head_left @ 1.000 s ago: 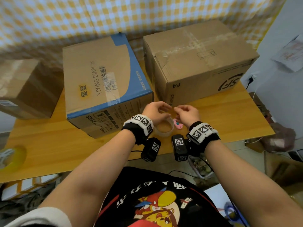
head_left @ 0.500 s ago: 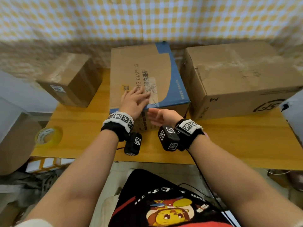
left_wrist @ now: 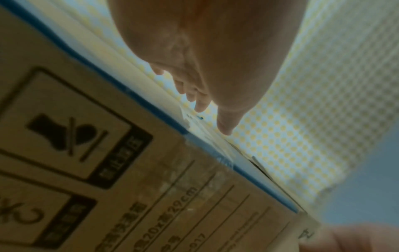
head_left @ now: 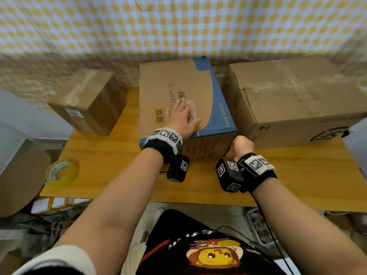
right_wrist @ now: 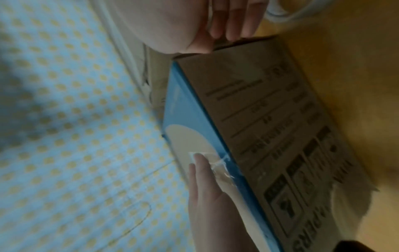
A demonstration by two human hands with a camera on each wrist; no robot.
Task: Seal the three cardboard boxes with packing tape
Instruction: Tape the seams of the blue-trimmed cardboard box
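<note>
As left hand (head_left: 181, 120) presses tape (head_left: 192, 114), middle box (head_left: 174, 90)

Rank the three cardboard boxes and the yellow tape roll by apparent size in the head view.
1. Right plain box, though it looks close to
2. Middle blue-edged box
3. Left small box
4. Yellow tape roll
</note>
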